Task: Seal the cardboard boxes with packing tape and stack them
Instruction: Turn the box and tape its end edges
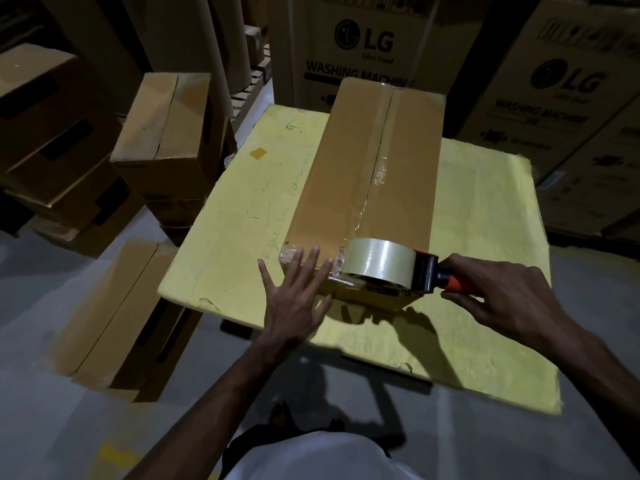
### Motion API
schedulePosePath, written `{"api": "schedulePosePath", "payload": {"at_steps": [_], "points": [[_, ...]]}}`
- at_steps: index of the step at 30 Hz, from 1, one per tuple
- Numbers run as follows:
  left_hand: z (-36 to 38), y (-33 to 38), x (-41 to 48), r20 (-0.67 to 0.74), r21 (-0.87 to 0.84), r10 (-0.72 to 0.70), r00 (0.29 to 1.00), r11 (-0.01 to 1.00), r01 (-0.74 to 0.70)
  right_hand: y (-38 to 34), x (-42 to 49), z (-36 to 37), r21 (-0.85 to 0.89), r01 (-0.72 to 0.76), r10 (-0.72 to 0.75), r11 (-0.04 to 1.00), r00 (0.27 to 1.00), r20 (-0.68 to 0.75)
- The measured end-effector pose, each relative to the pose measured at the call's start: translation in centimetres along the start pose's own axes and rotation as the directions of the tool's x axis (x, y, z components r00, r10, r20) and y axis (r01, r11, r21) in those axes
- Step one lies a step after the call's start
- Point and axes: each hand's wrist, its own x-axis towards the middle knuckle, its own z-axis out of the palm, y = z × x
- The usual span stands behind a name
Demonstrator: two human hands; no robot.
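Observation:
A long cardboard box [346, 161] lies on a yellow-covered table [485, 209], its far end pointing away from me. Clear tape runs along its top seam to the near edge. A tape dispenser [384, 263] with a roll of clear tape sits at the box's near top edge, and my right hand [502, 299] grips its orange handle. My left hand [294, 292] presses flat, fingers spread, against the box's near end, beside the dispenser.
Stacked cardboard boxes [166, 133] stand left of the table and another box [114, 313] lies on the grey floor at the near left. Large LG washing machine cartons [363, 43] rise behind the table and at the right.

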Motion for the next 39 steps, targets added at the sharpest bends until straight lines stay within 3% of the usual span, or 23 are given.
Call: {"api": "schedulePosePath", "payload": {"at_steps": [4,8,12,17,32,37,39], "points": [[0.8,3.8,0.5,-0.073,-0.174,0.140,0.988,0.973,-0.151,-0.1,-0.2,0.1,0.009,0.011,-0.011,1.000,1.000,-0.025],[1.2,5.0,1.3,-0.053,-0.250,0.137,0.989,0.957,-0.146,-0.1,-0.4,-0.1,0.026,0.016,-0.015,1.000,1.000,-0.026],[1.1,3.6,1.3,-0.061,-0.263,0.189,0.980,0.944,-0.198,-0.1,-0.9,-0.1,0.055,0.017,-0.017,0.998,1.000,0.002],[1.2,2.3,1.3,-0.039,-0.162,0.251,0.967,0.953,-0.254,-0.1,-1.7,-0.2,0.082,-0.021,0.021,0.996,1.000,0.006],[1.0,3.5,1.3,-0.027,-0.117,0.213,0.977,0.970,-0.215,3.0,-4.6,-0.8,0.001,-0.124,0.124,0.992,0.992,0.017],[0.5,5.2,1.2,0.069,-0.120,0.107,0.992,0.988,-0.098,2.7,-4.3,-0.8,0.018,-0.131,0.130,0.991,0.991,0.041],[0.2,7.4,1.6,0.114,-0.163,0.164,0.980,0.976,-0.145,2.6,-4.2,-0.9,-0.006,-0.108,0.108,0.994,0.994,0.028]]}}
